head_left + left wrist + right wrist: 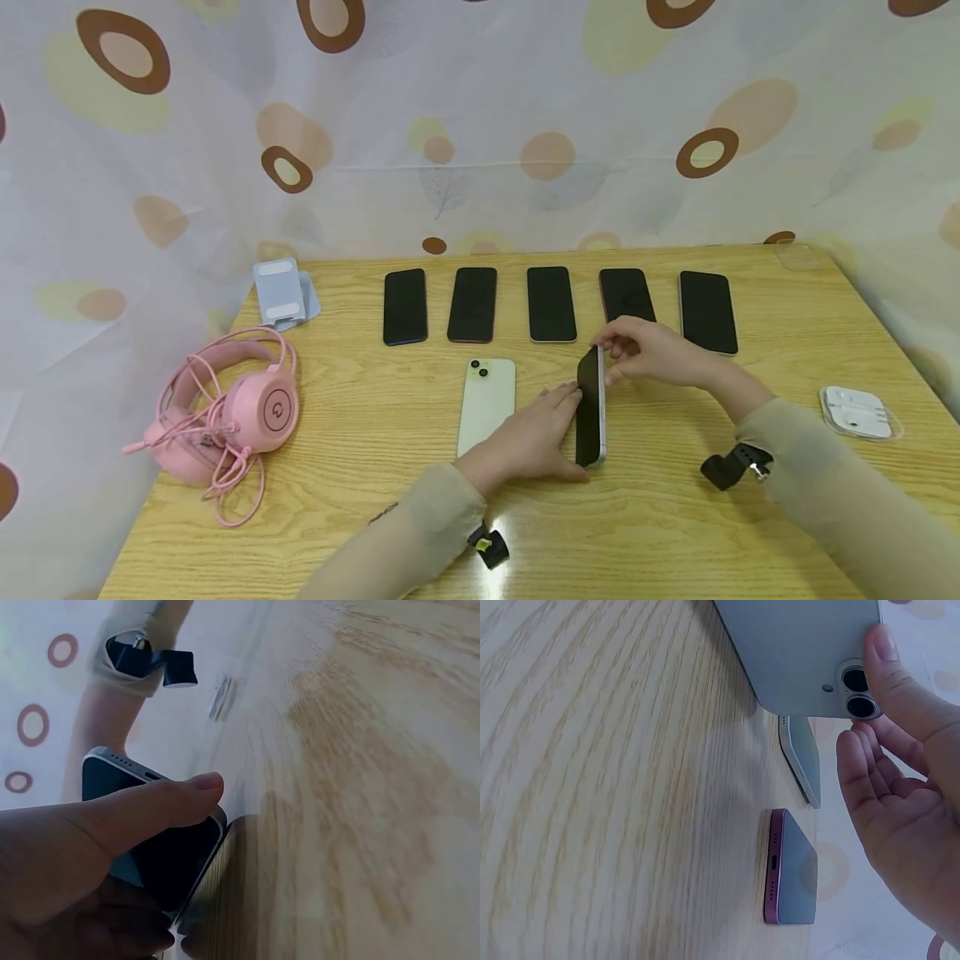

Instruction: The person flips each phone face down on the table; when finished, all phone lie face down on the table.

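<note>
A white-backed smartphone (590,408) stands tilted up on one long edge, its dark screen facing left. My right hand (651,354) pinches its upper corner beside the twin camera lenses (857,690). On the screen side, my left hand (534,433) holds the lower part, with the thumb (169,801) across the bottom end and the fingers along the table-side edge. In the right wrist view, the phone's pale back (810,656) is exposed. Left of it, another white smartphone (487,400) lies face down, partly covered by my left wrist.
Several dark-screened smartphones (551,304) lie face up in a row across the back of the wooden table (360,400). Pink headphones (225,412) with a coiled cable and a light-blue phone stand (281,292) are at left. White earphones in a case (857,412) lie at right.
</note>
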`<state>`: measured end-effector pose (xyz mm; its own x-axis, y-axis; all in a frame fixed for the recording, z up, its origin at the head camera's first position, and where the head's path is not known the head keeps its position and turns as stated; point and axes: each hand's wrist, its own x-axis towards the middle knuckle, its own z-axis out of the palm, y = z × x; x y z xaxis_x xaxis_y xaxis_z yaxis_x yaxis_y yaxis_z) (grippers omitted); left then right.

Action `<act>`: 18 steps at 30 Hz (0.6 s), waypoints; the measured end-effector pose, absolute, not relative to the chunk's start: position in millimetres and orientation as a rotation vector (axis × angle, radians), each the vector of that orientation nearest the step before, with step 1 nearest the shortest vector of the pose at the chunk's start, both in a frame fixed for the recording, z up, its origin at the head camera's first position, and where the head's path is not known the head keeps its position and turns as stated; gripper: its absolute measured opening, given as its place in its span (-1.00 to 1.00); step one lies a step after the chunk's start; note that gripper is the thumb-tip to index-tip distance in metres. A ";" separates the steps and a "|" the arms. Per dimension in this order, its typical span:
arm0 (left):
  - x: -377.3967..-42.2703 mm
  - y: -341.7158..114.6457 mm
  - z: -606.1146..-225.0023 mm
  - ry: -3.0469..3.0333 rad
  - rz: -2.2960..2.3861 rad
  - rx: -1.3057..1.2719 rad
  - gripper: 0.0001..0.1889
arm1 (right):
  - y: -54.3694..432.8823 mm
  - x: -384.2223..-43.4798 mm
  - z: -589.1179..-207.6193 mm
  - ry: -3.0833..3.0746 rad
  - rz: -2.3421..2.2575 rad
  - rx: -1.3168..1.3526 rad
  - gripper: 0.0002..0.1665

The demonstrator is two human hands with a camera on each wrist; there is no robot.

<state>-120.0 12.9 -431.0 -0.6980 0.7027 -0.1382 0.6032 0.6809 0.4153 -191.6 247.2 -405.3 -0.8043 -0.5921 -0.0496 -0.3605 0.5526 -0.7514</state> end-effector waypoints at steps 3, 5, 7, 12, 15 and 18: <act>-120.0 16.3 -432.7 2.617 0.500 1.030 0.12 | 243.2 -193.0 -405.6 2.503 -1.118 -0.798 -0.40; -119.6 18.1 -433.6 2.624 0.500 1.018 0.13 | 240.7 -193.5 -405.7 2.501 -1.127 -0.802 -0.39; -118.3 18.6 -434.5 2.639 0.505 0.999 0.15 | 238.2 -193.9 -406.5 2.495 -1.137 -0.797 -0.37; -111.6 12.6 -432.4 2.738 0.546 0.960 0.20 | 231.0 -194.5 -409.7 2.466 -1.171 -0.771 -0.36; -107.9 6.1 -429.0 2.836 0.541 1.007 0.21 | 225.8 -195.5 -412.2 2.475 -1.181 -0.762 -0.39; -105.5 -0.5 -427.1 2.911 0.512 1.057 0.22 | 219.7 -197.9 -415.9 2.492 -1.173 -0.752 -0.42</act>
<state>-105.5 -0.5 -427.1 -0.7731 0.6252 0.1070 0.6242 0.7200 0.3033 -197.9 219.7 -415.9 -0.8232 -0.5667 -0.0346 -0.3346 0.5335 -0.7768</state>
